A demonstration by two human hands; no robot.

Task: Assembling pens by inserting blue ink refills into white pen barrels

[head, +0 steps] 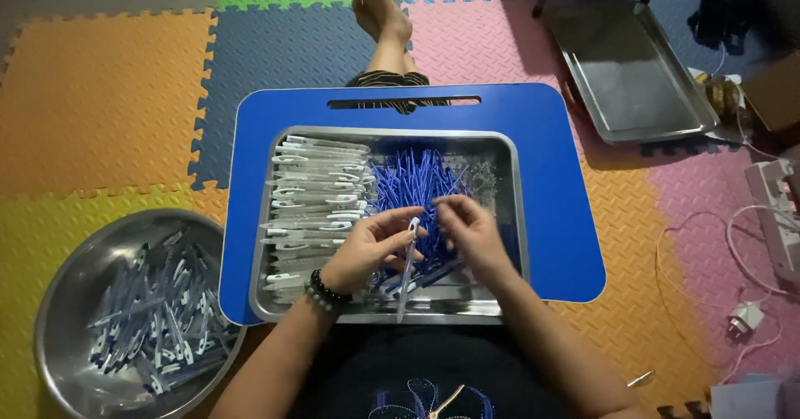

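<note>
Stainless-steel rectangular tray rests on a blue plastic lap table. Left hand pinches a clear plastic sleeve with white cap above the tray. Right hand fingers are closed over the pile of thin blue plastic sticks.

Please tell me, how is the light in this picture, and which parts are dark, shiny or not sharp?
Head view: light falls brightest on the blue lap table and the steel tray; the tray rim and the round steel bowl show glare; the corners darken, most at upper right; the left hand and right hand look slightly soft; the small blue pieces blend together.
</note>
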